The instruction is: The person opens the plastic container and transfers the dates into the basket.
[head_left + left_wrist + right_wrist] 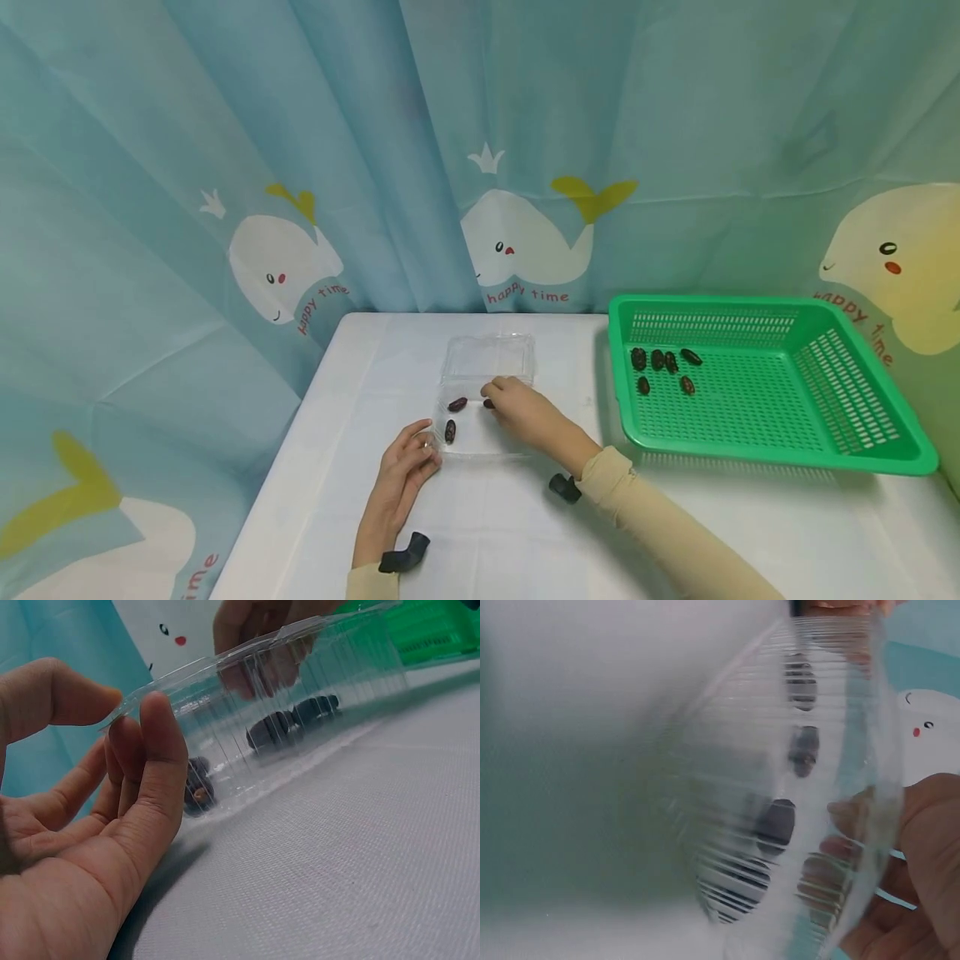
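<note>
A clear plastic clamshell box (487, 450) lies on the table, its lid (489, 357) folded back. My left hand (408, 458) pinches the box's left rim between thumb and fingers. Inside lie dark wrinkled dates, one near the left wall (450, 431), another behind it (457, 404). A third date (489, 403) shows just under the fingertips of my right hand (525, 412). In the left wrist view that date (315, 709) rests on the box floor, below the right hand (262, 652). The right wrist view shows those loosely bent fingers (847, 817) beside the ribbed wall, no date between them.
A green plastic basket (750, 458) stands on the right of the table, with several dates (657, 359) at its left end. Dark bands (405, 553) sit by both wrists. A blue whale-print curtain (420, 167) hangs behind the white table (337, 375).
</note>
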